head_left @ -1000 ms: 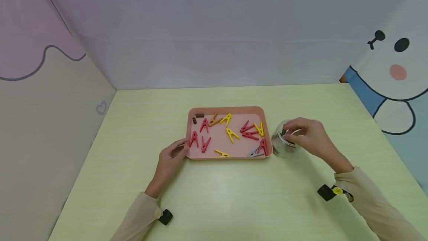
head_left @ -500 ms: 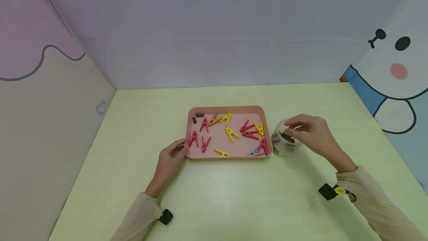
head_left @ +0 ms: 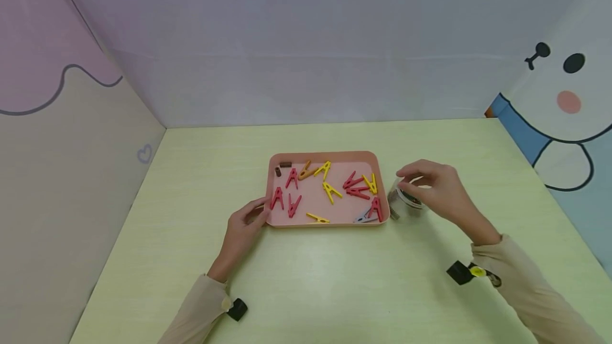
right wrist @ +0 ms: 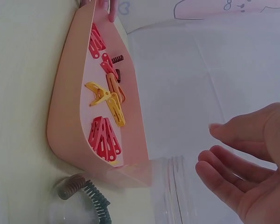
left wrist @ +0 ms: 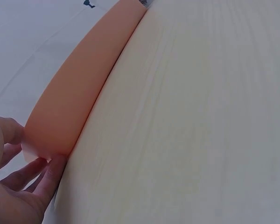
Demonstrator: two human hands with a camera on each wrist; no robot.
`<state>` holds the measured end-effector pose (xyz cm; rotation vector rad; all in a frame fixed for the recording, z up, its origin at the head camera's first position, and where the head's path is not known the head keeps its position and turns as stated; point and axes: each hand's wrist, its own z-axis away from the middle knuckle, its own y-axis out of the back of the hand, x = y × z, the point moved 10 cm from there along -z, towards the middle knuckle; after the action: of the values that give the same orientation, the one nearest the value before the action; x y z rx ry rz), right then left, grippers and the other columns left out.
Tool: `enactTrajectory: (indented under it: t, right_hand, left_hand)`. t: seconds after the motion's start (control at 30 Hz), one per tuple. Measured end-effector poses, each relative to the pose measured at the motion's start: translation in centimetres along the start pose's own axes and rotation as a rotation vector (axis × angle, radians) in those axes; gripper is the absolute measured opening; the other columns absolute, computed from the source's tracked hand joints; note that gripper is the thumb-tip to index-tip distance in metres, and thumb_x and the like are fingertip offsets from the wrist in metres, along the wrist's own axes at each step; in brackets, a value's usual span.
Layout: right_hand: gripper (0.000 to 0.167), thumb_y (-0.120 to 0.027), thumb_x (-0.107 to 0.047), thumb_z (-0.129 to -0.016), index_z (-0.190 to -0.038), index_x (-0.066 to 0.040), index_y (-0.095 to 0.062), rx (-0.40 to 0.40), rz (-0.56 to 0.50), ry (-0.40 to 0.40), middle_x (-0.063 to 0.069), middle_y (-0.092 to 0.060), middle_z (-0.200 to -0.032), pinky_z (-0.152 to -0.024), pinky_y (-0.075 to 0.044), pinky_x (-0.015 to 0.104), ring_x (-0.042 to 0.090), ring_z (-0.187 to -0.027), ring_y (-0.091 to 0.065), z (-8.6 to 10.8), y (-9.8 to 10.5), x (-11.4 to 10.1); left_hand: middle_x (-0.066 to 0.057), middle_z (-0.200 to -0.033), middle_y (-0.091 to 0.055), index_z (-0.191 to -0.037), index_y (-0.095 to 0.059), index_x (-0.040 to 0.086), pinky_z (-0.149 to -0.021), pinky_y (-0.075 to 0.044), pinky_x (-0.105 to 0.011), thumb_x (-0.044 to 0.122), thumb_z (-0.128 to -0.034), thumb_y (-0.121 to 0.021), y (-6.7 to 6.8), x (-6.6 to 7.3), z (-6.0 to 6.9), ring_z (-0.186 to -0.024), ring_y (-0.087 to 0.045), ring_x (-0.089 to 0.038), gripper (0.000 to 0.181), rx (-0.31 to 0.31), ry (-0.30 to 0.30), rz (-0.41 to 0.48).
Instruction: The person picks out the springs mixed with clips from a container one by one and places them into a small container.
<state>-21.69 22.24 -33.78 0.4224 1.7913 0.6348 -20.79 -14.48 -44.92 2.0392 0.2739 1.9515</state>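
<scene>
My left hand (head_left: 244, 227) grips the left end of a pink tray (head_left: 325, 225); in the right wrist view, fingertips (right wrist: 113, 10) reach over its rim. Inside lie red clothespins (head_left: 277, 199), yellow clothespins (head_left: 331, 192), an orange clothespin (head_left: 307, 170), a grey clothespin (head_left: 364, 217) and two brown springs (head_left: 285, 164). Above the mouth of a clear jar (head_left: 400, 206) hovers my right hand (head_left: 435, 187). Its thumb and fingers are parted with nothing between them (right wrist: 252, 163). A brown spring (right wrist: 71, 186) and a dark green spring (right wrist: 98, 201) show through the jar.
The jar stands close beside the tray's right end on a pale wooden table (head_left: 315, 280). A plain wall (head_left: 334, 68) rises behind the table, and printed side panels (head_left: 564, 121) flank it.
One second ago my right fingers pinched a dark spring at the jar's mouth. They have let it go into the jar, and the hand has risen slightly. The left hand stays put.
</scene>
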Motion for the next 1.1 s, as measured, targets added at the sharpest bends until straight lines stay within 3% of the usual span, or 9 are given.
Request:
enactTrajectory:
  t: [0.13,0.57,0.87,1.1]
  right_hand:
    - [0.017,-0.071,-0.007,-0.084,-0.101,-0.005,-0.07,-0.007,-0.007,0.012,0.009,-0.066,-0.099,-0.071,-0.052,0.014,0.008,-0.081,-0.062,-0.3,-0.3,-0.4]
    - [0.016,-0.072,-0.003,-0.082,-0.098,-0.004,-0.07,-0.018,-0.014,0.065,0.007,-0.067,-0.096,-0.069,-0.054,0.019,0.013,-0.08,-0.063,-1.6,-2.0,-1.8]
    - [0.017,-0.073,-0.005,-0.081,-0.098,-0.005,-0.071,-0.043,-0.077,0.087,0.006,-0.067,-0.093,-0.07,-0.055,0.024,0.018,-0.081,-0.064,-2.5,-3.5,-2.9]
    - [0.017,-0.072,-0.002,-0.081,-0.098,-0.004,-0.07,-0.071,-0.063,0.068,0.007,-0.066,-0.093,-0.069,-0.054,0.021,0.018,-0.082,-0.063,-3.1,-4.8,-3.2]
  left_hand:
    - [-0.018,-0.127,-0.057,-0.125,-0.059,-0.002,-0.085,-0.045,-0.012,0.006,-0.0933,-0.059,0.1,2.0,0.5,-0.113,-0.057,-0.029,0.033,-0.008,0.006,-0.012]
    - [-0.017,-0.126,-0.058,-0.125,-0.06,0.0,-0.085,-0.045,-0.012,0.008,-0.0928,-0.06,0.2,2.1,0.6,-0.113,-0.057,-0.028,0.033,-0.012,0.014,-0.017]
    - [-0.017,-0.125,-0.059,-0.125,-0.06,0.0,-0.085,-0.045,-0.013,0.009,-0.093,-0.06,0.2,2.2,0.6,-0.112,-0.057,-0.028,0.033,-0.013,0.012,-0.027]
    - [-0.016,-0.125,-0.059,-0.124,-0.061,0.0,-0.089,-0.047,-0.022,0.01,-0.0927,-0.061,0.2,2.3,0.6,-0.112,-0.057,-0.027,0.033,-0.011,0.017,-0.035]
